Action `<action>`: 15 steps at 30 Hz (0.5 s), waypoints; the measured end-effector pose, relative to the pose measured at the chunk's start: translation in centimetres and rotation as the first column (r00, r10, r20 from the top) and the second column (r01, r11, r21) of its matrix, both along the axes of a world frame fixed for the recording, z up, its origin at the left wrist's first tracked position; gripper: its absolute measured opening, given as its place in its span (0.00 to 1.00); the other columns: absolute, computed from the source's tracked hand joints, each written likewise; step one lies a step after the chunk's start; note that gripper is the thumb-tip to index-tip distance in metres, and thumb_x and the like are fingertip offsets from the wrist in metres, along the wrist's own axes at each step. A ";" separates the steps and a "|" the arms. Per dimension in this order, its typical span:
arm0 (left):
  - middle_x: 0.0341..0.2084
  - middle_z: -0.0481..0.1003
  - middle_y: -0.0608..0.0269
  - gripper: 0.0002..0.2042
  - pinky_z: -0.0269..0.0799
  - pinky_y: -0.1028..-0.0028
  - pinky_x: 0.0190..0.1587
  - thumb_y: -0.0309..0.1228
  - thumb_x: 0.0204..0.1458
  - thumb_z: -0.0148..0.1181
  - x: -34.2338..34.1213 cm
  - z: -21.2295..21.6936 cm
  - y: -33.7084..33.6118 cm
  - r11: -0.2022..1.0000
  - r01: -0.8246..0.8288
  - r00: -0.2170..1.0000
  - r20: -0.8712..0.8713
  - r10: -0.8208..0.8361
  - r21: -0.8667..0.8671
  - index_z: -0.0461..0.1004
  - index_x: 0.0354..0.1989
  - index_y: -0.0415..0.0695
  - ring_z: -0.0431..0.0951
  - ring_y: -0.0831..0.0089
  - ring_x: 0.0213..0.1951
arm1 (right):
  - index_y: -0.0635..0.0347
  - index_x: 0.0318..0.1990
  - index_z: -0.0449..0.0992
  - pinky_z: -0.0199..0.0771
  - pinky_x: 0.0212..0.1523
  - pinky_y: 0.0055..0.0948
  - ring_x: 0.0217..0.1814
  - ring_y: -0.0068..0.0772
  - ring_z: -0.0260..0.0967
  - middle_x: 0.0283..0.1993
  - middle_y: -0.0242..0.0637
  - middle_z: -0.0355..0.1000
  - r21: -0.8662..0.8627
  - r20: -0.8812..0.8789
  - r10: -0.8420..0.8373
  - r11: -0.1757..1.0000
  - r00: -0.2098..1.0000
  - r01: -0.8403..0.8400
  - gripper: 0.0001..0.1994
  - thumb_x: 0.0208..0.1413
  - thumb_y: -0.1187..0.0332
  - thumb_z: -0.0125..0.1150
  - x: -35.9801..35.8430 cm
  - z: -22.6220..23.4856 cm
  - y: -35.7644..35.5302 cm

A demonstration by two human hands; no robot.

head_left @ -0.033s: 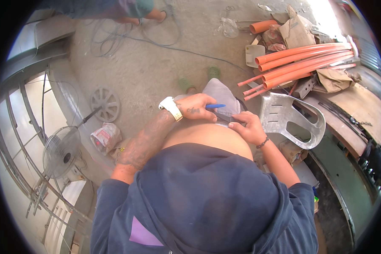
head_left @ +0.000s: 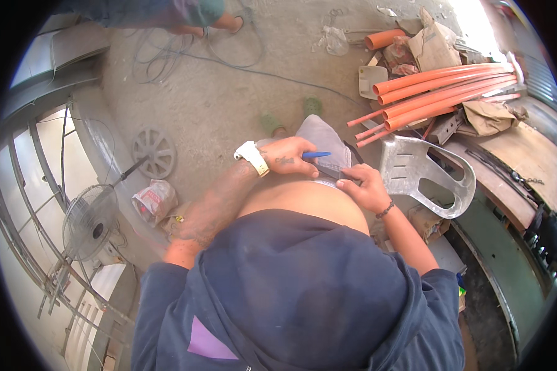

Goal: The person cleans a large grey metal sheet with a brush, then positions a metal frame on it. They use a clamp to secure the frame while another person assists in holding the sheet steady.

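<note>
Against the person's belly, a flat grey sheet [head_left: 323, 139] is pinched at its near edge by the right hand [head_left: 362, 187], while the left hand [head_left: 289, 157] closes round a blue pen [head_left: 316, 154] touching it, beside a grey plastic chair [head_left: 422, 170].

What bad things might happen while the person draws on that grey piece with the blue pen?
1. The grey sheet seems to rest against the person's body, not on a bench, steadied only by the right hand. It might slip, so the line from the blue pen in the left hand could go crooked.
2. Cables and orange pipes lie on the floor nearby; stepping back could mean a trip.
</note>
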State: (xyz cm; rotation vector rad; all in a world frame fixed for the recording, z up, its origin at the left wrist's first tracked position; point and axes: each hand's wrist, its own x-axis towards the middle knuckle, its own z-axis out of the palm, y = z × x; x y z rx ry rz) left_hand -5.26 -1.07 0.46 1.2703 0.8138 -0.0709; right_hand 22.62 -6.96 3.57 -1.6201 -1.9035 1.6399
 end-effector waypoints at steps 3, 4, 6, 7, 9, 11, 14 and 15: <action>0.31 0.79 0.60 0.18 0.68 0.68 0.40 0.42 0.48 0.70 0.9 -0.8 0.5 0.998 0.016 1.000 0.008 -0.016 -0.062 0.79 0.39 0.39 0.76 0.70 0.36 | 0.69 0.41 0.82 0.74 0.42 0.34 0.41 0.42 0.74 0.37 0.46 0.78 -0.063 0.037 -0.040 0.997 0.999 0.043 0.20 0.49 0.60 0.71 1.5 0.4 -0.7; 0.31 0.79 0.60 0.17 0.68 0.68 0.41 0.41 0.49 0.70 0.8 -0.9 0.3 0.998 0.011 1.000 0.001 -0.011 -0.055 0.79 0.38 0.39 0.76 0.70 0.37 | 0.69 0.41 0.82 0.74 0.42 0.34 0.41 0.43 0.74 0.37 0.47 0.78 -0.094 0.051 -0.052 0.994 0.997 0.057 0.19 0.49 0.60 0.70 2.0 0.6 -1.0; 0.31 0.79 0.61 0.16 0.69 0.68 0.42 0.41 0.49 0.70 0.8 -1.3 0.0 0.998 0.006 1.000 0.002 -0.006 -0.067 0.79 0.37 0.39 0.76 0.71 0.37 | 0.71 0.42 0.81 0.73 0.44 0.33 0.40 0.41 0.75 0.37 0.47 0.78 -0.161 0.048 -0.100 0.981 0.994 0.107 0.18 0.50 0.63 0.69 3.1 0.6 -2.1; 0.31 0.79 0.61 0.16 0.69 0.69 0.42 0.41 0.50 0.70 0.9 -1.5 -0.1 0.997 0.004 1.000 0.011 -0.004 -0.081 0.79 0.37 0.39 0.76 0.71 0.37 | 0.72 0.43 0.80 0.73 0.44 0.32 0.39 0.41 0.75 0.38 0.46 0.78 -0.195 0.048 -0.125 0.972 0.991 0.132 0.18 0.50 0.64 0.68 3.4 0.6 -2.7; 0.31 0.79 0.60 0.17 0.70 0.68 0.42 0.41 0.50 0.69 1.0 -1.6 0.3 0.996 0.018 1.000 0.010 -0.017 -0.092 0.79 0.37 0.40 0.77 0.70 0.38 | 0.72 0.42 0.80 0.73 0.43 0.32 0.39 0.44 0.75 0.37 0.47 0.77 -0.168 0.024 -0.167 0.971 0.986 0.168 0.17 0.51 0.65 0.67 3.4 0.4 -3.7; 0.31 0.80 0.57 0.17 0.70 0.66 0.41 0.42 0.49 0.68 1.3 -1.3 0.5 0.995 0.037 0.999 -0.005 -0.038 -0.094 0.79 0.38 0.40 0.78 0.66 0.38 | 0.71 0.42 0.79 0.73 0.42 0.35 0.38 0.46 0.75 0.36 0.48 0.76 -0.073 0.037 -0.154 0.985 0.987 0.157 0.15 0.53 0.66 0.65 3.2 0.0 -4.4; 0.31 0.79 0.50 0.17 0.71 0.62 0.40 0.41 0.47 0.66 2.3 0.5 0.4 0.961 0.208 0.969 -0.173 -0.177 0.180 0.78 0.38 0.40 0.80 0.57 0.37 | 0.68 0.43 0.77 0.73 0.41 0.41 0.38 0.50 0.74 0.36 0.48 0.74 0.107 0.112 -0.072 0.992 0.991 0.060 0.13 0.55 0.66 0.62 2.5 -0.8 -4.9; 0.30 0.79 0.46 0.17 0.71 0.58 0.39 0.40 0.45 0.64 2.8 1.3 0.6 0.939 0.258 0.957 -0.194 -0.216 0.227 0.77 0.38 0.40 0.79 0.50 0.37 | 0.67 0.43 0.75 0.73 0.41 0.41 0.38 0.50 0.73 0.36 0.48 0.74 0.129 0.126 -0.049 0.991 0.991 0.032 0.13 0.55 0.66 0.61 2.5 -0.9 -5.2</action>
